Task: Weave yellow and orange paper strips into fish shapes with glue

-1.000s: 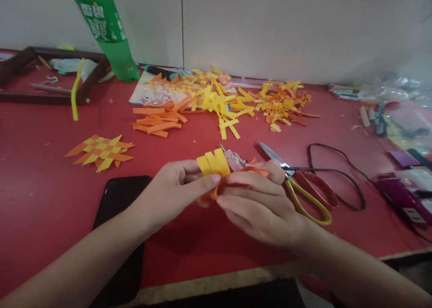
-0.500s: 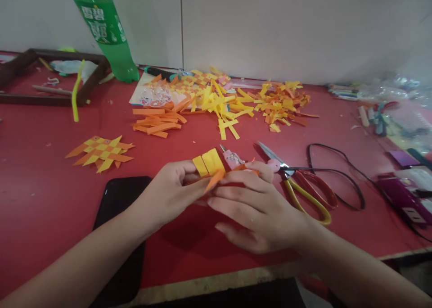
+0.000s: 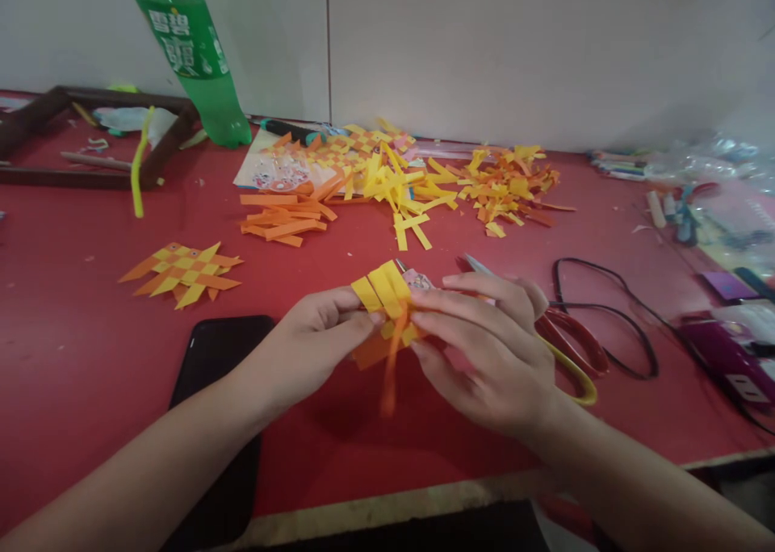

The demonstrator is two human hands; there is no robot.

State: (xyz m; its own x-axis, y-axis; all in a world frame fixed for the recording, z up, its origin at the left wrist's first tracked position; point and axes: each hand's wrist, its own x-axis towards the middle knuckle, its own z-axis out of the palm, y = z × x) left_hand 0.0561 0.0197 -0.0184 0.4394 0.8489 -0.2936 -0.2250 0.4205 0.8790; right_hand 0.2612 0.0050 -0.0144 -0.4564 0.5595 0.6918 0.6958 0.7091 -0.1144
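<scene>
My left hand [image 3: 324,338] pinches a small weave of yellow and orange paper strips [image 3: 383,288] between thumb and fingers, low over the red table. My right hand [image 3: 490,346] grips the same weave from the right with its fingertips. One orange strip hangs down from it toward me, blurred by motion. Behind my right hand lie scissors [image 3: 572,342] with red and yellow handles, partly hidden. A pink, pointed tool [image 3: 417,279] shows just beyond the weave. To the left rests a finished-looking woven paper fish [image 3: 185,273].
A black phone [image 3: 224,423] lies by my left forearm. Orange strips [image 3: 287,217], yellow strips [image 3: 393,185] and paper scraps [image 3: 512,185] are piled at the back. A green bottle [image 3: 199,68] stands beside a dark frame [image 3: 78,177]. A black cord [image 3: 605,269] curls at right.
The weave has turned, showing more of its checkered side, and the orange strip now hangs down. My right hand has shifted right and covers more of the scissors.
</scene>
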